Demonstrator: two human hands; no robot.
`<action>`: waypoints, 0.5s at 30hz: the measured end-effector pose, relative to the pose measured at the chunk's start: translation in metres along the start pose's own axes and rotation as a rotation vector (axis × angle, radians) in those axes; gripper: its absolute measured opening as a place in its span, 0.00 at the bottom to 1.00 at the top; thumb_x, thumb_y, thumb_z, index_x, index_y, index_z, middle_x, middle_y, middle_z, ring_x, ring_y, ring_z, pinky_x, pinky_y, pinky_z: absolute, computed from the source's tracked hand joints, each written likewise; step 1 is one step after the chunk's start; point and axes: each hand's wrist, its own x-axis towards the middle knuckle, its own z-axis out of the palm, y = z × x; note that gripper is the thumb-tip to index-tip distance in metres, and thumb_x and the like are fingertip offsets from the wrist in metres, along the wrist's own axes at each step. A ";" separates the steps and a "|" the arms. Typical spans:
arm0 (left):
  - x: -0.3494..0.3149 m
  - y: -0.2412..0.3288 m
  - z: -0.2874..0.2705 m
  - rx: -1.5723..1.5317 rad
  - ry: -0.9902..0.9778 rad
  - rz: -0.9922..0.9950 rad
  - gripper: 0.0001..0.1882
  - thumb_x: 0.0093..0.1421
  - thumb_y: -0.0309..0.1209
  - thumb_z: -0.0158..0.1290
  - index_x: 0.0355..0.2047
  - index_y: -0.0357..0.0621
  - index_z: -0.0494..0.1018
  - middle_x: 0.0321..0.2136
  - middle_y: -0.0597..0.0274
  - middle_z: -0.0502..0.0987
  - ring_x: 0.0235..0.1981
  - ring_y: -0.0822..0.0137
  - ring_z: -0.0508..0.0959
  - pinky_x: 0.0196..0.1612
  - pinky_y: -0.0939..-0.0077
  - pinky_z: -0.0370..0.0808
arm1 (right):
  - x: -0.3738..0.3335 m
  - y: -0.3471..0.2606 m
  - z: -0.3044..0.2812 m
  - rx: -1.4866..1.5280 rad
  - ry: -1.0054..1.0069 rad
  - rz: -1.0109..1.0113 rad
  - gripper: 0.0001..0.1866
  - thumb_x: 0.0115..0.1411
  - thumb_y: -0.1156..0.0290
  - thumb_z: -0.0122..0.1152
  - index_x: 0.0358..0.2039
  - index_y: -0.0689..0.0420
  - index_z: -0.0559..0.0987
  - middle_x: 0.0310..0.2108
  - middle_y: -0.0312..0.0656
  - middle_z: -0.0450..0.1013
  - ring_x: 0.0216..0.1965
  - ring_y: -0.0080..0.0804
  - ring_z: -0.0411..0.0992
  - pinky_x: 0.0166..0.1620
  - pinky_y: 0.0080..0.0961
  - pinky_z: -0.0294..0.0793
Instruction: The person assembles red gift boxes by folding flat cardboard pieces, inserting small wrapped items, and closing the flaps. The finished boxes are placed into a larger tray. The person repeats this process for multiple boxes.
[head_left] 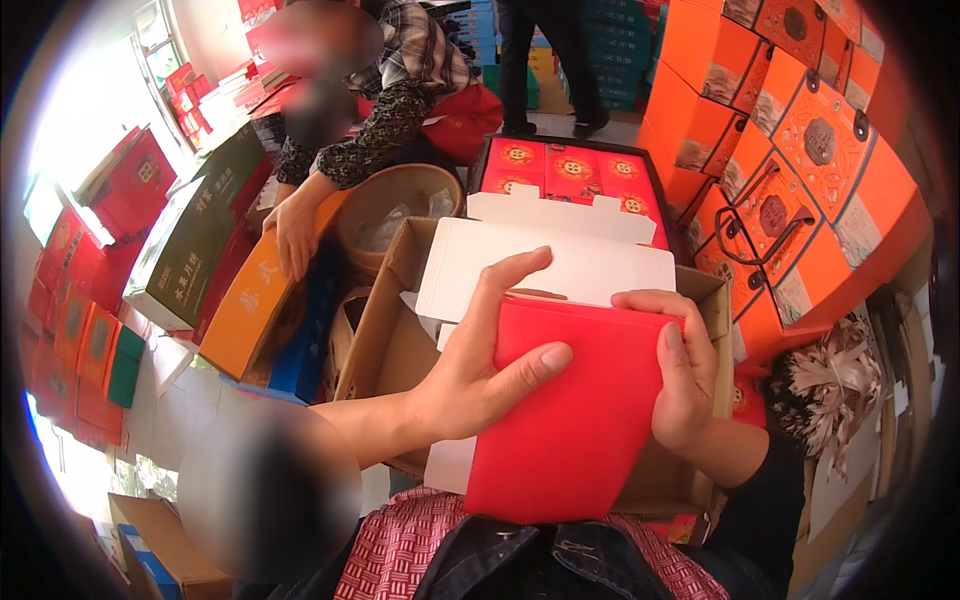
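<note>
Upright in front of my chest is a red cardboard box (pixel 570 420), its white inner flaps (pixel 560 265) spread out at the far end. My left hand (pixel 475 365) grips its left edge, thumb on the red face and fingers by the flaps. At the right edge, my right hand (pixel 690 375) curls round the box, fingertips over the far corner. Beneath it stands an open brown carton (pixel 385 355), largely covered by the box and my arms; its contents cannot be made out.
Across from me, a person's hands (pixel 300 225) rest on a long yellow box (pixel 245 300). A round brown tub (pixel 362 215) sits beside the carton. Red patterned packs (pixel 575 165) lie beyond it. Orange gift boxes (pixel 800 200) are stacked at right, green and red boxes (pixel 195 240) at left.
</note>
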 end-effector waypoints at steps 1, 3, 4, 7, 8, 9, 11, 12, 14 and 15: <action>0.001 0.002 -0.002 0.035 -0.017 0.042 0.30 0.63 0.37 0.52 0.59 0.38 0.52 0.56 0.50 0.60 0.54 0.63 0.66 0.55 0.69 0.65 | 0.001 0.001 0.000 0.006 0.003 -0.014 0.16 0.69 0.67 0.36 0.45 0.66 0.69 0.47 0.48 0.70 0.48 0.29 0.67 0.53 0.25 0.63; 0.003 0.004 -0.004 0.098 -0.039 0.077 0.27 0.63 0.35 0.51 0.58 0.38 0.55 0.55 0.52 0.61 0.53 0.65 0.66 0.54 0.69 0.65 | -0.001 0.002 -0.001 0.011 0.019 -0.038 0.15 0.69 0.68 0.37 0.44 0.66 0.70 0.46 0.48 0.70 0.48 0.28 0.67 0.53 0.24 0.63; 0.005 0.005 -0.005 0.126 -0.044 0.070 0.25 0.63 0.35 0.51 0.56 0.38 0.57 0.55 0.52 0.62 0.53 0.65 0.67 0.54 0.69 0.65 | -0.002 0.002 -0.002 0.008 0.009 -0.024 0.15 0.69 0.68 0.37 0.43 0.66 0.70 0.46 0.48 0.70 0.48 0.28 0.67 0.53 0.24 0.63; 0.005 0.000 -0.004 0.086 -0.037 0.104 0.19 0.63 0.33 0.51 0.51 0.38 0.63 0.51 0.52 0.66 0.51 0.65 0.68 0.53 0.70 0.65 | -0.005 0.004 -0.007 -0.008 -0.018 -0.003 0.15 0.69 0.70 0.37 0.42 0.66 0.71 0.47 0.48 0.70 0.48 0.28 0.67 0.53 0.24 0.63; 0.005 -0.002 -0.004 0.050 -0.032 0.123 0.17 0.63 0.32 0.51 0.49 0.38 0.65 0.50 0.52 0.67 0.51 0.65 0.68 0.53 0.71 0.65 | -0.004 0.004 -0.007 -0.016 -0.036 -0.011 0.15 0.69 0.70 0.37 0.42 0.67 0.71 0.47 0.48 0.70 0.49 0.28 0.67 0.54 0.24 0.62; 0.006 0.001 -0.003 0.000 -0.005 0.062 0.13 0.62 0.30 0.51 0.45 0.38 0.67 0.48 0.52 0.69 0.49 0.66 0.70 0.52 0.72 0.66 | -0.003 0.003 -0.010 -0.027 -0.046 -0.013 0.15 0.69 0.71 0.37 0.43 0.67 0.71 0.47 0.49 0.70 0.49 0.28 0.67 0.54 0.24 0.62; 0.001 -0.004 -0.003 -0.092 0.064 0.031 0.11 0.62 0.28 0.52 0.43 0.37 0.69 0.46 0.55 0.71 0.46 0.69 0.71 0.50 0.75 0.68 | 0.004 -0.003 -0.012 0.053 -0.110 -0.002 0.15 0.68 0.73 0.37 0.47 0.68 0.70 0.49 0.49 0.70 0.52 0.31 0.66 0.56 0.25 0.60; 0.001 -0.006 -0.004 -0.146 0.098 0.000 0.10 0.63 0.28 0.51 0.43 0.37 0.69 0.45 0.57 0.72 0.45 0.71 0.71 0.49 0.77 0.68 | 0.008 -0.006 -0.017 0.094 -0.137 0.006 0.16 0.68 0.74 0.37 0.49 0.68 0.69 0.50 0.49 0.69 0.53 0.32 0.66 0.57 0.26 0.60; 0.005 -0.009 -0.003 -0.250 0.167 -0.082 0.08 0.64 0.27 0.48 0.42 0.38 0.70 0.43 0.60 0.74 0.44 0.74 0.71 0.47 0.79 0.68 | 0.011 0.011 -0.026 0.112 -0.017 -0.153 0.19 0.63 0.79 0.41 0.55 0.65 0.66 0.56 0.49 0.65 0.61 0.40 0.60 0.62 0.35 0.56; 0.009 -0.014 -0.005 -0.225 0.182 -0.096 0.08 0.66 0.28 0.46 0.42 0.38 0.71 0.41 0.61 0.75 0.41 0.76 0.71 0.46 0.81 0.68 | 0.019 0.017 -0.042 -0.296 -0.058 -0.395 0.21 0.60 0.78 0.45 0.55 0.61 0.67 0.57 0.47 0.65 0.62 0.41 0.59 0.63 0.39 0.55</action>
